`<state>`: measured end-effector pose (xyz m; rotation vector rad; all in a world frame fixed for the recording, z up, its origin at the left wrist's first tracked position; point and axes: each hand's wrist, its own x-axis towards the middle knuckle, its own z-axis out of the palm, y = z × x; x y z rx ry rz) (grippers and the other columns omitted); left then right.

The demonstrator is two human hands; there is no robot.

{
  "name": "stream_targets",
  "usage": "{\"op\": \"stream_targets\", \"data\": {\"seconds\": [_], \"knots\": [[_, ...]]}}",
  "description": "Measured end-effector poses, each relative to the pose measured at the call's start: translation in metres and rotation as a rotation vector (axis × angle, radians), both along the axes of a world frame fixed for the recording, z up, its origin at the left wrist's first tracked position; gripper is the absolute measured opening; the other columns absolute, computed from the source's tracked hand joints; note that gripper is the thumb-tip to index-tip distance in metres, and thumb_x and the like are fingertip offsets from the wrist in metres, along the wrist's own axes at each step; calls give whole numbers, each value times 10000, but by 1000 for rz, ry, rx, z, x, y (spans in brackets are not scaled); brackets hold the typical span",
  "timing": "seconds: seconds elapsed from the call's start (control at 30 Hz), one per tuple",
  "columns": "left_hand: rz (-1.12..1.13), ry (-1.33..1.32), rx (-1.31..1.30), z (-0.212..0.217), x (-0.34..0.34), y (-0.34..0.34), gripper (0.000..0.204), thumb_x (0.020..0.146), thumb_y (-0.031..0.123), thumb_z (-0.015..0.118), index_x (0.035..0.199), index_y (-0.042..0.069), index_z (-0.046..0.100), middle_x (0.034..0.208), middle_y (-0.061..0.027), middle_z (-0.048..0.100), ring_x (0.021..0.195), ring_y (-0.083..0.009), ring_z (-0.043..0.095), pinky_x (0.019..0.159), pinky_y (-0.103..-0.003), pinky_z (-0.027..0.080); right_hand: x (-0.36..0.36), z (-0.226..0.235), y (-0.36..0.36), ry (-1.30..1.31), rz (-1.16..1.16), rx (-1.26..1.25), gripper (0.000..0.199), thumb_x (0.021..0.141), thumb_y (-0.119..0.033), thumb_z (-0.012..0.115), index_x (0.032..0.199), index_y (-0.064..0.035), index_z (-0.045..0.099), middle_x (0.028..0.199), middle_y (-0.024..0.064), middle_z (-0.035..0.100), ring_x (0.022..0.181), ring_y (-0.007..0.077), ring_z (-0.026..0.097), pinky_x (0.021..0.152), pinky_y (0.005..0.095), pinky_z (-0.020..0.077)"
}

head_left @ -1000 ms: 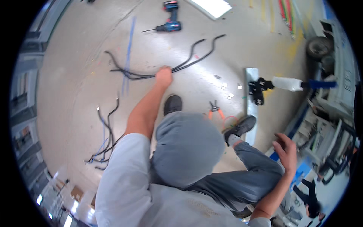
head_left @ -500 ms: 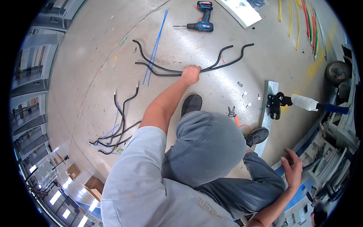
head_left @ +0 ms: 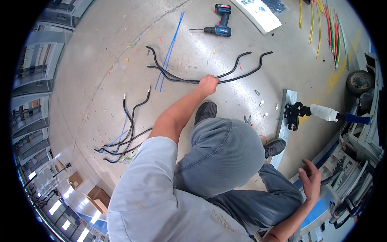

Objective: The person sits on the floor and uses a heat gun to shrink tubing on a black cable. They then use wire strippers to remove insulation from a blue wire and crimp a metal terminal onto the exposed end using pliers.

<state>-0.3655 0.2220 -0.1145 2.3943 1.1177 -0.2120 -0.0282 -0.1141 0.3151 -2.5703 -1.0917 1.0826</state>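
Note:
My left hand [head_left: 209, 84] is closed around the middle of two long black cables [head_left: 181, 81] low over the floor. Their bent ends spread out to both sides of the fist. Under the left part of these cables lie thin blue rods or wires [head_left: 171, 48]. Off to the right, by my bent knee, my right hand [head_left: 311, 181] is raised with its fingers loosely curled and apart, holding nothing. More black cables [head_left: 132, 121], some with bare metal tips, lie to the left of my left arm. Several small metal lugs [head_left: 261, 103] are scattered right of my left hand.
Beyond the cables lies a blue-black cordless drill [head_left: 222, 29]. A black clamp-like tool [head_left: 296, 115] rests on a metal bar [head_left: 287, 97] at right. Near my foot are cutters [head_left: 248, 119]. Coloured wires [head_left: 334, 38] and a wheel [head_left: 360, 83] are farther right; another person's fingers show at the top edge.
The view has shifted slightly. The two held cables have moved a little against each other, now closer together left of my left hand. Another person's fingers have appeared at the top right.

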Motion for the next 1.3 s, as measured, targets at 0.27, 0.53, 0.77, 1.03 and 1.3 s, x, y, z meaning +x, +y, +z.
{"op": "stream_targets", "data": {"seconds": [0.27,0.53,0.77,1.03,1.3], "knots": [[58,85,42,-20,-18,-9,260,876,222,690,1082,64,705,1101,-156,695,1105,-363,660,915,-527,555,1,6,-2,8,-8,24,356,860,-56,743,1199,42,691,821,78,630,728,161,575,707,317,498],[131,-119,-20,61,-20,8,268,1000,323,637,1000,56,618,902,-183,707,866,-416,692,758,-538,549,-4,15,9,-8,29,47,342,866,-102,778,1175,23,704,819,137,671,703,226,618,696,354,517],[60,-490,401,273,9,69,345,956,386,728,894,65,619,754,-164,675,730,-400,666,606,-477,498,-12,26,-1,-31,108,181,386,887,-230,771,1212,-28,720,920,166,718,796,294,683,767,402,541],[22,-825,228,467,-12,42,391,1001,306,707,807,13,536,632,-37,461,611,-118,450,563,-318,363,-31,41,-6,87,48,422,519,963,-407,718,1307,-20,678,1100,142,734,1005,238,689,862,380,534],[-112,-1011,-147,588,-2,-11,320,1040,305,659,818,96,562,670,88,424,599,-18,368,523,-242,265,-24,106,44,843,-218,1249,865,1057,-595,515,1647,-41,210,1486,233,541,1351,309,568,1113,457,472]]}}
